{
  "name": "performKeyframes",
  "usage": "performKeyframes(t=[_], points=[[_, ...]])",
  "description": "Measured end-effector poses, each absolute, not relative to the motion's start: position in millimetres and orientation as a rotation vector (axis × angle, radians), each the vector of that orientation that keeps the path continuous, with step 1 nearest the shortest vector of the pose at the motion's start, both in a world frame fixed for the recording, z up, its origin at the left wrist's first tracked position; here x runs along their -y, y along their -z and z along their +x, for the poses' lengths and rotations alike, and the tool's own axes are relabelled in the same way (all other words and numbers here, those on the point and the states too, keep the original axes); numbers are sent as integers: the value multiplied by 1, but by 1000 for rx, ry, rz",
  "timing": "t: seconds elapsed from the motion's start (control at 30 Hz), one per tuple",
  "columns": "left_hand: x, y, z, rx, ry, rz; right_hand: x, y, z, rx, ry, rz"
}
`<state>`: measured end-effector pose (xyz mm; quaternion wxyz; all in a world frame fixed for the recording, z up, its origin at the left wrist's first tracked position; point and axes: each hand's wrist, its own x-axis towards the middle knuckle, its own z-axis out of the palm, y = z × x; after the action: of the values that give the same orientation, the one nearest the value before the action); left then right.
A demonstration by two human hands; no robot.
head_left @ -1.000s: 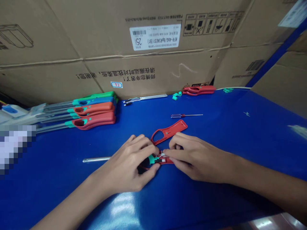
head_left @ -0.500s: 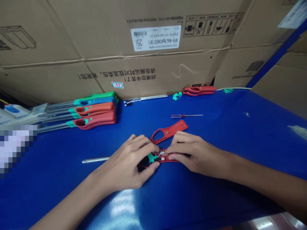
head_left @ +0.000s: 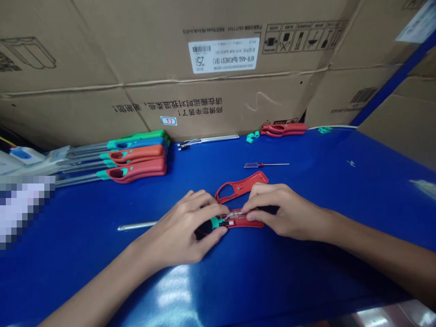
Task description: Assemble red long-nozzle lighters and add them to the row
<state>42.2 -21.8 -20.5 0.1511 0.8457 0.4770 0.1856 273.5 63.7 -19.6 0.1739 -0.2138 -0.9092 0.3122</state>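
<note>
Partly hidden, red casing (head_left: 250,223), left hand (head_left: 190,225) over one end

Looks forward and down from head height at six o'clock, close above left hand (head_left: 184,227) and right hand (head_left: 289,211), across the worktop (head_left: 289,281) to cardboard (head_left: 143,41) at twelve o'clock.

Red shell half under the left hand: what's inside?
A teal piece, a black part with a white tip and a clear cylinder show inside the red shell half. The left hand covers its left end; the right hand hides the clear cylinder's right end.
</note>
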Motion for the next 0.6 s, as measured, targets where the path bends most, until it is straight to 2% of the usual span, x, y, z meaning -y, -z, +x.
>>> performKeyframes(t=[0.33,0.6], points=[[22,20,39,-1354,-568,2396,-64,36,270,2411,-896,-544],[22,15,39,-1392,-463,2452,-65,23,272,2538,-902,-507]])
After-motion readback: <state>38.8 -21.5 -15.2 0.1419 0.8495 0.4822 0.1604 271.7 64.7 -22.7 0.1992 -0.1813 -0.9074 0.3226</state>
